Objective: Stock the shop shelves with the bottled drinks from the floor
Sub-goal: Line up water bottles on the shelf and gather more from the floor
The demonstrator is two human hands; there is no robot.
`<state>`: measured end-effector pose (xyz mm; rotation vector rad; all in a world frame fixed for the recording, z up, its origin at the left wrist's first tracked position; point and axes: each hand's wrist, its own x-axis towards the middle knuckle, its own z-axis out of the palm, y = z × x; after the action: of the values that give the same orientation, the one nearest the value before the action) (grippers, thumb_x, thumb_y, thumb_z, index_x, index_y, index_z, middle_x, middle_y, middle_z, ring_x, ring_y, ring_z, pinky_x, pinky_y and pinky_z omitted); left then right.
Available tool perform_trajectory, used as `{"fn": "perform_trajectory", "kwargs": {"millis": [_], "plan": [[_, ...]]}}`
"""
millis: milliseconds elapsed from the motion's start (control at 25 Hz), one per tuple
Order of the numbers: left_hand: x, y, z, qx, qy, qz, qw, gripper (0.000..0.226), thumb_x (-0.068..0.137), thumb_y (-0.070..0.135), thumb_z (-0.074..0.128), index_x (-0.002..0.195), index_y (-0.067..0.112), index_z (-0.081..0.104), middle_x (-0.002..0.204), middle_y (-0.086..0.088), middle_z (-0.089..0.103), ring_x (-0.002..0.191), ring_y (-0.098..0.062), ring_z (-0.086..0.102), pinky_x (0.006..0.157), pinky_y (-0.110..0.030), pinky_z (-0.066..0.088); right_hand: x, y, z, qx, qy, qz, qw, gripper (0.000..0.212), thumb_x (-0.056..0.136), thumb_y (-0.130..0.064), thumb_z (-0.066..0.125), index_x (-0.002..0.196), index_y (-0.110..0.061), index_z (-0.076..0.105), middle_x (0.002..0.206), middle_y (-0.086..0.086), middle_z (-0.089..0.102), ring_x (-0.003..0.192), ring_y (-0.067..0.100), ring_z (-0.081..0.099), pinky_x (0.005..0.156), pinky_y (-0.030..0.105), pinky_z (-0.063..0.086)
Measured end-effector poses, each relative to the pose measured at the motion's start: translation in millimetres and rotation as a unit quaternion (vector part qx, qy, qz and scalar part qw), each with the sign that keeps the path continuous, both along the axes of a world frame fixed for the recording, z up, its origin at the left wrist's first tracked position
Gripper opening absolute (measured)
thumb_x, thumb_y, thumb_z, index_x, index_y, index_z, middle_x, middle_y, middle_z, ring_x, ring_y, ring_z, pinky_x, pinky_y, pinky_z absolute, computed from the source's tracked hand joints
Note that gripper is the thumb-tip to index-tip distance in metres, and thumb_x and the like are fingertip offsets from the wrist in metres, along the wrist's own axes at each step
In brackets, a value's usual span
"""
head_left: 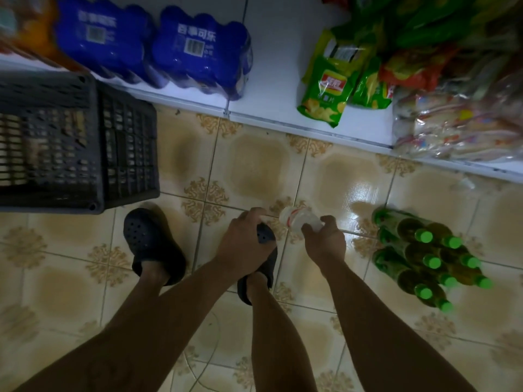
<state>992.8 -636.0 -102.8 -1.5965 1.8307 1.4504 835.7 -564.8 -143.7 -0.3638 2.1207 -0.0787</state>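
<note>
My right hand (325,241) grips a crumpled piece of clear plastic wrap (300,220) with red print, held low over the tiled floor. My left hand (244,240) hangs beside it with fingers curled, its fingertips close to the wrap's left end; whether they touch it is unclear. A group of green-capped bottles (424,258) of amber drink stands on the floor just right of my right hand. Two blue shrink-wrapped drink packs (198,55) rest on the white bottom shelf (271,80) at the upper left.
A black plastic crate (76,142) stands on the floor at the left. Green crisp bags (328,89) and wrapped snack packs (458,128) fill the shelf's right part. My feet in dark clogs (152,244) are below the hands.
</note>
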Motion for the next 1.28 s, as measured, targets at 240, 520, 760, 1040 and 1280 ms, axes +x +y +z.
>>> {"fn": "perform_trajectory", "kwargs": {"millis": [240, 520, 760, 1040, 1280], "plan": [[25, -29, 60, -0.038, -0.002, -0.01, 0.999, 0.066, 0.085, 0.024, 0.068, 0.142, 0.025, 0.036, 0.133, -0.003, 0.049, 0.123, -0.023, 0.043, 0.096, -0.034, 0.042, 28, -22, 80, -0.099, -0.047, -0.06, 0.992, 0.032, 0.08, -0.043, 0.061, 0.099, -0.018, 0.064, 0.098, 0.014, 0.069, 0.086, 0.035, 0.067, 0.077, 0.053, 0.057], [81, -71, 140, -0.11, 0.076, 0.045, 0.99, 0.074, 0.078, 0.023, 0.076, 0.142, 0.025, 0.039, 0.128, -0.004, 0.049, 0.118, -0.023, 0.043, 0.095, -0.029, 0.04, 72, -90, 193, -0.238, -0.102, -0.011, 0.966, 0.013, 0.084, -0.034, 0.068, 0.079, -0.046, 0.071, 0.075, -0.009, 0.07, 0.08, 0.019, 0.068, 0.071, 0.038, 0.056], [166, -123, 199, -0.2, 0.122, 0.138, 0.962, 0.08, 0.07, 0.03, 0.085, 0.139, 0.028, 0.044, 0.136, 0.003, 0.047, 0.121, -0.013, 0.041, 0.102, -0.034, 0.04, 129, -170, 273, -0.321, -0.139, 0.051, 0.936, 0.019, 0.084, -0.018, 0.071, 0.099, -0.029, 0.075, 0.068, -0.019, 0.068, 0.067, 0.002, 0.063, 0.06, 0.019, 0.044], [248, -215, 272, -0.268, 0.157, 0.111, 0.944, 0.078, 0.065, 0.05, 0.081, 0.133, 0.035, 0.046, 0.128, 0.011, 0.054, 0.122, -0.012, 0.046, 0.106, -0.045, 0.038, 220, -271, 354, -0.379, -0.151, 0.136, 0.903, 0.019, 0.084, -0.011, 0.071, 0.089, -0.029, 0.076, 0.065, -0.012, 0.067, 0.057, 0.005, 0.058, 0.049, 0.012, 0.04], [323, -287, 315, -0.33, 0.187, 0.227, 0.897, 0.071, 0.059, 0.051, 0.086, 0.12, 0.032, 0.056, 0.111, 0.013, 0.064, 0.101, -0.005, 0.059, 0.09, -0.037, 0.051, 308, -362, 407, -0.45, -0.154, 0.177, 0.862, 0.012, 0.088, -0.013, 0.071, 0.093, -0.023, 0.074, 0.076, 0.002, 0.072, 0.066, 0.023, 0.068, 0.055, 0.026, 0.052]]}}
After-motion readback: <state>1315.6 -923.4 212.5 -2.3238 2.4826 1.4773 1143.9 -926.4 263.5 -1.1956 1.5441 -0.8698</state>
